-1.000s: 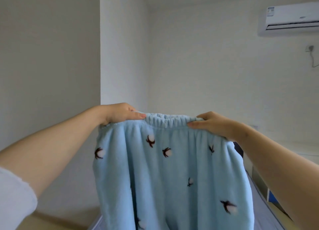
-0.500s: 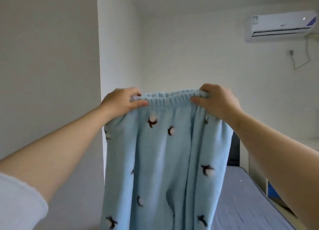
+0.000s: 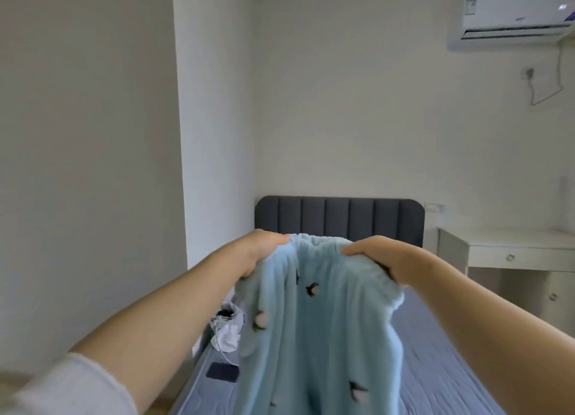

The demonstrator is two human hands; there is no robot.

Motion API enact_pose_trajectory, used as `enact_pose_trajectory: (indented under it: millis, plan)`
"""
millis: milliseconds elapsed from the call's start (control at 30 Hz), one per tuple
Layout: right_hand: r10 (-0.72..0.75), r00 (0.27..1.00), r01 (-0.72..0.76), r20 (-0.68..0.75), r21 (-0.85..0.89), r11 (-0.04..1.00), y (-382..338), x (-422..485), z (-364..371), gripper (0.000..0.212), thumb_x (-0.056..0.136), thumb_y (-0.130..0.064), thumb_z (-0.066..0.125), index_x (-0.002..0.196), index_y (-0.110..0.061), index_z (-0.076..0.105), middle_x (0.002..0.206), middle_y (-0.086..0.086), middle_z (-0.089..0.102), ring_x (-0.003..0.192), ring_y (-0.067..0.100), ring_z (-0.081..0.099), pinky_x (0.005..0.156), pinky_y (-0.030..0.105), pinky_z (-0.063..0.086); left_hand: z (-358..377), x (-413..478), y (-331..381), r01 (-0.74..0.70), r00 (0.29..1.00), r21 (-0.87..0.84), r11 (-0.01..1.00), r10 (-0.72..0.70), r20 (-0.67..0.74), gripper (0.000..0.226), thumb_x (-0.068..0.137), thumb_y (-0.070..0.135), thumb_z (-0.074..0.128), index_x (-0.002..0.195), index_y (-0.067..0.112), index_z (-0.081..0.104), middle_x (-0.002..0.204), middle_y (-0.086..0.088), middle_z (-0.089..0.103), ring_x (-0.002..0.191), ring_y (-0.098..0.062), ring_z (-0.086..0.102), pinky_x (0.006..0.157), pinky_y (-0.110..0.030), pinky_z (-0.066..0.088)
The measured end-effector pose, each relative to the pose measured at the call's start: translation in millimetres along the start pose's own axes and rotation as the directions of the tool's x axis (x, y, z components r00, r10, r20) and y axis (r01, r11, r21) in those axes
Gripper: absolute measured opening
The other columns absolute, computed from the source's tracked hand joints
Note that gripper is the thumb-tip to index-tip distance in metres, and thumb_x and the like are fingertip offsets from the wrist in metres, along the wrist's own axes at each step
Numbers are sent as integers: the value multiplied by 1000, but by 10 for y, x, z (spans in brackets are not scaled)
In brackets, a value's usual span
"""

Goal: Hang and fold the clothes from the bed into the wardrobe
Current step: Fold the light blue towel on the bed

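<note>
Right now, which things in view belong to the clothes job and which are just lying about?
Job: blue trousers, gripped at the waistband by the left hand and right hand; bed.
Lying about: phone and white bundle, contents unclear, on the bed; desk; air conditioner.

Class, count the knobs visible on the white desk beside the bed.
2: an upper knob under the desk top; a lower knob to its right. More may be out of frame.
</note>
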State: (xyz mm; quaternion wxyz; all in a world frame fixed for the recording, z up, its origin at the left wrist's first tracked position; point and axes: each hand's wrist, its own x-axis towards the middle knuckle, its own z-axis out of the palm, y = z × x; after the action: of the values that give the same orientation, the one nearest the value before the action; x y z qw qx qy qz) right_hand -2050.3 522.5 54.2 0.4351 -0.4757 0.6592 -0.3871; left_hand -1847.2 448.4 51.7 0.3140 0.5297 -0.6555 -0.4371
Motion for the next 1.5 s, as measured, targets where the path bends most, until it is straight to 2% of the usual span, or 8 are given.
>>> enact_pose_trajectory:
  millis: [300, 567, 733, 933, 1100, 1267, 1400, 1500]
  plan:
    - [-72, 997, 77, -26, 376, 923, -57, -118, 297, 26, 95, -7, 43, 71, -8, 55, 48, 2, 53, 45, 10, 51, 39, 15, 45, 477, -202, 286, -249, 966, 30, 968, 250, -64, 32, 86, 28, 57, 60, 14, 47, 63, -2, 48, 62, -21, 45, 64, -27, 38]
    - [-219, 976, 183, 10, 515, 837, -57, -170, 236, 28, 92, 6, 35, 81, 5, 61, 58, 13, 68, 52, 20, 68, 48, 29, 56, 377, -484, 272, -392, 906, 127, 911, 359, 224, 70, 71, 13, 77, 128, 21, 37, 115, 0, 58, 103, -12, 59, 82, -24, 52]
    - [-356, 932, 308, 70, 370, 877, -31, -194, 238, 22, 87, 9, 48, 80, -3, 66, 72, 11, 72, 66, 21, 71, 56, 25, 56, 224, -385, 304, -426, 904, 156, 891, 419, 80, 58, 76, -4, 60, 128, 12, 40, 106, -5, 62, 89, -15, 59, 80, -27, 50]
    - [-713, 697, 535, -72, -609, 585, -104, -98, 69, 50, 68, -39, 76, 114, -40, 55, 117, -12, 35, 109, 8, 33, 100, 30, 29, -74, -286, 383, -452, 877, 51, 890, 434, 205, 34, 75, -11, 48, 94, 16, 50, 81, -4, 63, 62, -10, 55, 51, -14, 43]
    - [-590, 807, 551, 28, -397, 734, -70, -46, 81, 36, 66, -32, 81, 91, -9, 68, 100, -8, 53, 95, 15, 55, 81, 30, 49, -164, -284, 392, -393, 871, -101, 914, 405, 278, 41, 52, -2, 46, 90, 10, 53, 69, -1, 59, 63, -9, 55, 57, -17, 46]
    - [-452, 885, 355, -108, -471, 807, -100, 50, 152, 36, 60, -37, 81, 58, -18, 51, 56, -7, 45, 52, 8, 41, 42, 17, 31, -33, -334, 303, -372, 893, 307, 876, 247, 377, 70, 75, 31, 75, 133, 28, 36, 120, 4, 50, 107, -10, 52, 90, -23, 43]
    - [-498, 849, 378, -179, -455, 807, -120, 100, 176, 32, 60, -32, 81, 62, -18, 52, 59, -6, 47, 54, 9, 43, 45, 19, 32, 128, -312, 200, -421, 907, 683, 598, 297, 299, 67, 71, 22, 74, 124, 15, 34, 108, -3, 58, 97, -20, 57, 74, -30, 48]
    - [-576, 783, 541, -236, -202, 817, -69, 161, 88, 33, 63, -21, 82, 79, -21, 53, 77, -3, 57, 65, 10, 53, 53, 22, 41, 6, -253, 233, -335, 932, 673, 660, 335, 136, 43, 75, 12, 62, 113, 16, 42, 103, -4, 57, 91, -18, 55, 67, -28, 46]
